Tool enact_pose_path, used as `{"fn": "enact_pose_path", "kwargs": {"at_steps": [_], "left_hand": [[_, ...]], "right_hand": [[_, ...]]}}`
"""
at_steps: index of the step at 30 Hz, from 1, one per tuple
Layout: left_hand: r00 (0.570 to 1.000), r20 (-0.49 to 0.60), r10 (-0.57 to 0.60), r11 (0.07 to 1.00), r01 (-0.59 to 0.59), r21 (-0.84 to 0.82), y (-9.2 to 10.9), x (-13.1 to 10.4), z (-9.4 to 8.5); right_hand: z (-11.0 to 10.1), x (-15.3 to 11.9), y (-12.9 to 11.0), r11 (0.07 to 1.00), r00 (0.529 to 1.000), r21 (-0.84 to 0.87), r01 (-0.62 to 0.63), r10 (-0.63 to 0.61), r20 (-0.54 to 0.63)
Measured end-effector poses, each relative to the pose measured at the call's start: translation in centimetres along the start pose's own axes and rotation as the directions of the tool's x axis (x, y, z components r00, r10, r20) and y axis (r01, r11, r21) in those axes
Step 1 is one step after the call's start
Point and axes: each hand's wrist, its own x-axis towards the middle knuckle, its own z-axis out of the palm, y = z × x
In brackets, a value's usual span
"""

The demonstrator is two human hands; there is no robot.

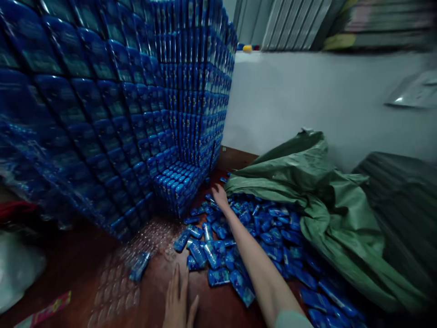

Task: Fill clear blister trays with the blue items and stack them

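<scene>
Blue packets (273, 238) lie loosely heaped, glossy, oblong and slim.

2 bare hands: left hand (177, 298) palm down, fingers extended, thumb apart; right arm (254, 253) stretched forward, right hand (220, 196) farther out.

A storeroom, judging by the high stacks of blue packs (186, 75) and the loose heap (213, 255) beside green sheeting (332, 205)
</scene>
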Motion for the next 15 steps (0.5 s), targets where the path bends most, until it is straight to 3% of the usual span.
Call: {"fn": "enact_pose_path", "kwargs": {"at_steps": [3, 7, 11, 15], "left_hand": [[1.000, -0.007, -0.024, 0.999, 0.024, 0.022, 0.3, 1.1, -0.2], [0.988, -0.135, -0.078, 0.996, 0.082, 0.019, 1.6, 4.3, -0.4], [0.974, -0.148, -0.172, 0.984, 0.176, 0.014, 2.9, 8.1, -1.0], [0.978, -0.146, -0.150, 0.988, 0.145, -0.044, 4.5, 11.2, -1.4]], "right_hand": [[1.3, 4.3, 0.2, 0.998, 0.998, -0.036, -0.047, 0.048, 0.030], [3.2, 7.7, 0.8, 0.996, 0.996, -0.072, -0.044, 0.049, 0.078], [4.2, 7.4, 1.6, 0.987, 0.993, -0.153, -0.057, 0.072, 0.095], [4.6, 4.1, 1.9, 0.957, 0.990, -0.287, -0.027, 0.065, 0.123]]}}
